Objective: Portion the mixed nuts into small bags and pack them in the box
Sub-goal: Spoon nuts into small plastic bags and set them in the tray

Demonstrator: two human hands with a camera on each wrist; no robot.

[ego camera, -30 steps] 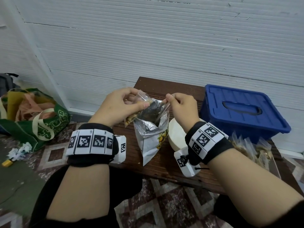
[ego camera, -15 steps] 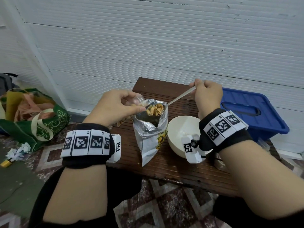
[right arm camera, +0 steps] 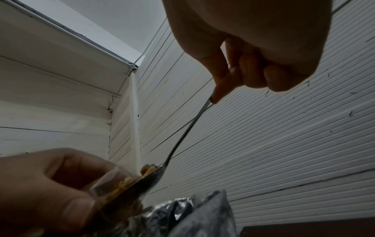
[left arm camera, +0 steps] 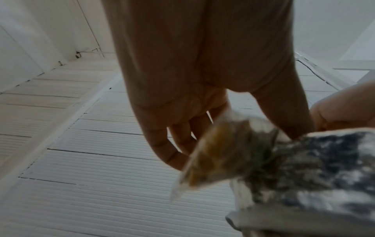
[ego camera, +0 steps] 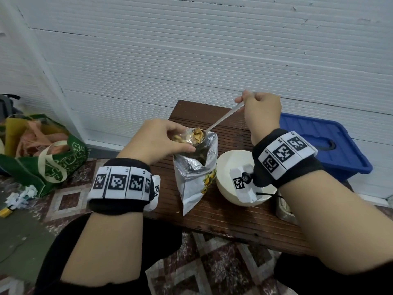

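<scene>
- Overhead, the head view shows the left hand [ego camera: 158, 143] raised over the wooden table [ego camera: 223, 218], knuckles up, thumb and fingers pinching the mouth of a small clear bag [ego camera: 180, 136] that already holds some nuts. The foil nut pouch [ego camera: 194, 173] stands upright just below that hand, its mouth gaping.
- Up at about one o'clock from the pouch, the right hand [ego camera: 262, 111] is lifted, wrist bent down, fingers curled tight round the end of a metal spoon [ego camera: 221, 119]. The spoon slopes down toward eight o'clock, and its bowl, heaped with nuts, sits at the small bag's mouth.
- At three o'clock from the pouch sits a white bowl [ego camera: 225, 167]; beyond it, near two o'clock, the blue box [ego camera: 319, 145] rests with its lid on. A green tote bag [ego camera: 53, 165] lies on the floor at nine o'clock.
- Left wrist view: the left hand [left arm camera: 202, 72] hangs fingers down, fingertips [left arm camera: 172, 158] closed on the blurred small clear bag [left arm camera: 213, 152], with the foil nut pouch [left arm camera: 314, 168] at four o'clock.
- Right wrist view: the right hand [right arm camera: 263, 48] is a closed fist on the spoon [right arm camera: 186, 133] handle, thumb laid along it; the loaded bowl touches the small clear bag [right arm camera: 109, 184] held by the left hand [right arm camera: 50, 184] at seven o'clock, just above the foil nut pouch [right arm camera: 192, 216].
</scene>
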